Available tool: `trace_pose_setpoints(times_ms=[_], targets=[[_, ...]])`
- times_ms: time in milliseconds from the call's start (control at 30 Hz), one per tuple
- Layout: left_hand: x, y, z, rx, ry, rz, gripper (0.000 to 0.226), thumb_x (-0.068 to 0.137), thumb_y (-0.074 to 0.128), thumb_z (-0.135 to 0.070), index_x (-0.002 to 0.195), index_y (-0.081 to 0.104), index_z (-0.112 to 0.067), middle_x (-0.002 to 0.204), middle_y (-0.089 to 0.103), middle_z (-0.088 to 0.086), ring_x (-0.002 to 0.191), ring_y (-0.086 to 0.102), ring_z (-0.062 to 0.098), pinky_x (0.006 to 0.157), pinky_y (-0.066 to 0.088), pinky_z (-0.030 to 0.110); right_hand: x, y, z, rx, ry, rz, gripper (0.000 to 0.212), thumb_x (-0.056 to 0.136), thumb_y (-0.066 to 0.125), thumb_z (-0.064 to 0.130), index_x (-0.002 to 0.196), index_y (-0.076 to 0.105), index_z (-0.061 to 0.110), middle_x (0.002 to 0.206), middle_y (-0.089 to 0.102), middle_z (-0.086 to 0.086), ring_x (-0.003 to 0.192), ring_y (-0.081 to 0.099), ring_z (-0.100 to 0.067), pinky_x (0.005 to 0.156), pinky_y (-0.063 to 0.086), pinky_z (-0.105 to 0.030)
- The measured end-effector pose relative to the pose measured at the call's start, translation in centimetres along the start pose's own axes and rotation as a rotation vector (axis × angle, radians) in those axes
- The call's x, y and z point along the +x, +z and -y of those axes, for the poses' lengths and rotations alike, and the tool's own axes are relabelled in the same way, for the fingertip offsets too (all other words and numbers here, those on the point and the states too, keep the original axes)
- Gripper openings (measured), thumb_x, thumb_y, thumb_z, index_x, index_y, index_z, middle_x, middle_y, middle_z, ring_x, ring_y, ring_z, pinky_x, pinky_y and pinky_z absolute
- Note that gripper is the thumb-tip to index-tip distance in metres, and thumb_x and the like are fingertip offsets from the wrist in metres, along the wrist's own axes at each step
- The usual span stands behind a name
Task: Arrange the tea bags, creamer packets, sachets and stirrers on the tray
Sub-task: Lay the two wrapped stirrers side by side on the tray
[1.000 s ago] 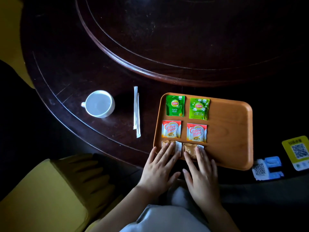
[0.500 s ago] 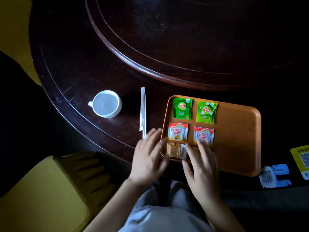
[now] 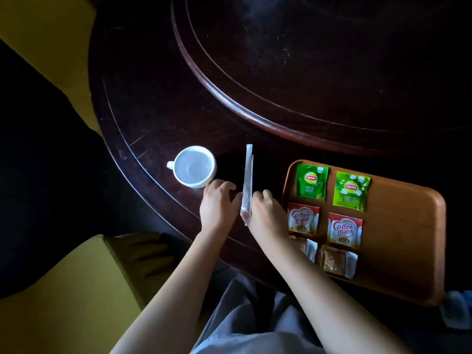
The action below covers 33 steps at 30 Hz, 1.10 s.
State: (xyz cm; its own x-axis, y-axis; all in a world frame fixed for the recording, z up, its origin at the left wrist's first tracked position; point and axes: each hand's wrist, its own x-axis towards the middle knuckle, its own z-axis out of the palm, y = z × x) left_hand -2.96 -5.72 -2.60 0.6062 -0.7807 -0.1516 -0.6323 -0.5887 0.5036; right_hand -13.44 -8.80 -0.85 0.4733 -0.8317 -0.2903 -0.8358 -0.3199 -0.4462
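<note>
Two white paper-wrapped stirrers [image 3: 248, 175] lie together on the dark table, left of the wooden tray [image 3: 408, 200]. My right hand [image 3: 265, 213] grips their near end from the right. From the left, my left hand [image 3: 219, 205] rests curled against them, and its grip is unclear. On the tray, two green Lipton tea bags [image 3: 311, 181] [image 3: 352, 191] form the far row. Two Coffee mate creamer packets [image 3: 303, 218] [image 3: 345, 229] form the middle row. Two brown sachets [image 3: 337, 261] [image 3: 309, 249] lie nearest me, the left one partly hidden by my right forearm.
A white cup [image 3: 194, 166] stands just left of the stirrers, close to my left hand. The table's raised round centre [image 3: 255, 116] curves behind. A yellow chair [image 3: 63, 290] sits at lower left. Small cards [image 3: 457, 310] lie past the tray's right corner.
Both hands left the sachets on the tray and moved left to the stirrers. The view shifted left, so the tray now sits further right.
</note>
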Motion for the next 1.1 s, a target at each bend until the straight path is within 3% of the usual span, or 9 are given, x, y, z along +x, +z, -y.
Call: trace_pose_setpoints(times_ms=[367, 567, 667, 800, 1000, 1100], targets=[[-0.4, 0.9, -0.6, 0.007, 0.003, -0.011, 0.027, 0.076, 0.066, -0.025, 0.099, 0.062, -0.011, 0.102, 0.057, 0.006, 0.105, 0.047, 0.024, 0.069, 0.043, 0.031, 0.7, 0.2, 0.2, -0.017, 0.129, 0.003, 0.015, 0.091, 0.052, 0.014, 0.098, 0.057, 0.002, 0.102, 0.063, -0.016, 0.092, 0.066, -0.031, 0.071, 0.052, -0.036], [0.2, 1.1, -1.7, 0.056, -0.045, 0.019, 0.034, 0.078, 0.067, -0.032, 0.095, 0.054, -0.006, 0.099, 0.056, 0.01, 0.099, 0.051, 0.026, 0.064, 0.036, 0.032, 0.9, -0.4, -1.0, 0.218, 0.287, 0.017, 0.009, 0.086, 0.055, 0.007, 0.083, 0.061, 0.001, 0.084, 0.066, -0.018, 0.083, 0.065, -0.036, 0.063, 0.049, -0.033], [0.6, 1.0, -2.1, 0.037, -0.102, 0.026, 0.03, 0.078, 0.067, -0.029, 0.091, 0.055, -0.005, 0.094, 0.059, 0.01, 0.091, 0.056, 0.027, 0.063, 0.038, 0.032, 0.5, -0.5, -1.8, 0.363, 0.332, -0.03, 0.012, 0.082, 0.057, 0.005, 0.07, 0.057, 0.004, 0.071, 0.066, -0.017, 0.066, 0.066, -0.036, 0.059, 0.057, -0.042], [0.7, 1.1, -2.8, 0.014, -0.152, 0.025, 0.019, 0.078, 0.063, -0.021, 0.088, 0.06, -0.005, 0.091, 0.063, 0.012, 0.086, 0.058, 0.028, 0.062, 0.036, 0.03, -0.2, -0.9, -2.5, 0.44, 0.346, -0.069, 0.014, 0.081, 0.06, 0.008, 0.067, 0.058, 0.008, 0.068, 0.067, -0.015, 0.062, 0.066, -0.032, 0.059, 0.057, -0.045], [0.8, 0.8, -3.6, 0.005, -0.212, 0.04, 0.014, 0.075, 0.059, -0.016, 0.086, 0.065, -0.01, 0.086, 0.064, 0.007, 0.082, 0.059, 0.026, 0.063, 0.035, 0.027, -1.4, -1.9, -3.7, 0.499, 0.343, -0.091, 0.013, 0.081, 0.061, 0.009, 0.068, 0.06, 0.013, 0.067, 0.07, -0.011, 0.063, 0.067, -0.028, 0.065, 0.057, -0.042], [0.6, 0.2, -3.9, -0.055, -0.261, 0.07, 0.01, 0.074, 0.06, -0.022, 0.079, 0.067, -0.017, 0.071, 0.06, -0.002, 0.073, 0.057, 0.018, 0.059, 0.036, 0.024, -2.2, -2.7, -4.6, 0.528, 0.38, -0.095, 0.012, 0.081, 0.061, 0.013, 0.069, 0.06, 0.016, 0.06, 0.069, -0.006, 0.054, 0.066, -0.021, 0.058, 0.057, -0.035]])
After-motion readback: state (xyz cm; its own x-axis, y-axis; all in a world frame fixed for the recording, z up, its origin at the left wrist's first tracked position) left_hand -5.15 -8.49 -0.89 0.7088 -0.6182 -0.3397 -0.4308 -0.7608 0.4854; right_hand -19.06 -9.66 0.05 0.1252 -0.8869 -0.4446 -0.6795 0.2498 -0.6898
